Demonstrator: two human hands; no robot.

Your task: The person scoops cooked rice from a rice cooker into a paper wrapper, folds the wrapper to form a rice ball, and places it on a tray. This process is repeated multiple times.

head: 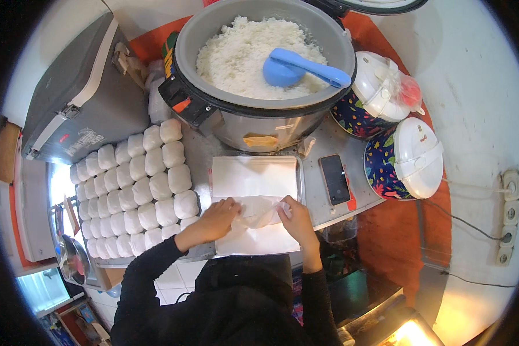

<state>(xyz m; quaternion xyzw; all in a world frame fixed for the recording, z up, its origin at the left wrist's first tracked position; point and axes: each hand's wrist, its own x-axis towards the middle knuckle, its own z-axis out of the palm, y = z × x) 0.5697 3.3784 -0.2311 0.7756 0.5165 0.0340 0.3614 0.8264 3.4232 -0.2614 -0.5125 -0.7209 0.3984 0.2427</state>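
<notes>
My left hand (pixel 218 218) and my right hand (pixel 295 219) pinch opposite ends of a crumpled, thin white paper wrapper (pixel 256 213). It lies over a stack of white paper sheets (pixel 254 175) on a metal tray, and whether it holds anything cannot be seen. Rows of white paper-wrapped bundles (pixel 149 192) stand close together left of my left hand. Beyond the sheets is a large rice cooker (pixel 264 125), its lid raised, filled with cooked white rice (pixel 233 56). A blue plastic scoop (pixel 283 69) rests on the rice, its handle reaching the pot's rim.
A smartphone (pixel 334 179) lies on the metal table right of the sheets. Two patterned containers with white lids (pixel 418 158) stand farther right. At the left back is a large grey cooler box (pixel 82 86). A power strip (pixel 508 216) is on the right wall.
</notes>
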